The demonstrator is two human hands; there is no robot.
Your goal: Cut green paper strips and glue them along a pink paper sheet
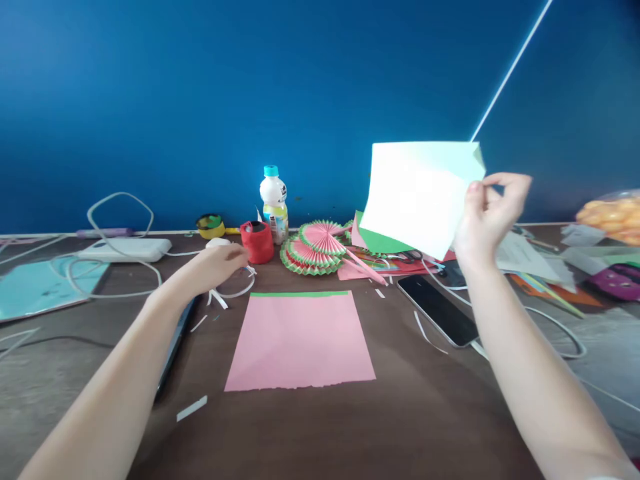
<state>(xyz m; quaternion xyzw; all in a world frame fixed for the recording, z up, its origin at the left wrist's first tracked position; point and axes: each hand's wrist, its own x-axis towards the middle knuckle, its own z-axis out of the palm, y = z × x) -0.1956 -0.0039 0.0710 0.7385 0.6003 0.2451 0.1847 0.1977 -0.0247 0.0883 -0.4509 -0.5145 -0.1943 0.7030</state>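
Note:
My right hand (485,217) is raised at the right, thumb and fingers pinching the lower right edge of a pale white sheet of paper (417,190). The sheet hangs in the air, its upper right corner bent. My left hand (220,265) is over the back left of the table beside a red cloth-like cup-shaped holder (258,243), its fingers loosely bent and partly hidden, with nothing seen in them. Between my arms a pink sheet of paper (303,343) lies flat, a strip of green paper (300,294) showing along its far edge; its near edge is ragged.
Behind lie pink-and-green folded paper fans (315,248) and a bottle with a blue cap (273,203). A black phone (437,310) rests right of the pink sheet. White cables and a power strip (127,250) spread at left. Paper scraps (192,409) dot the table.

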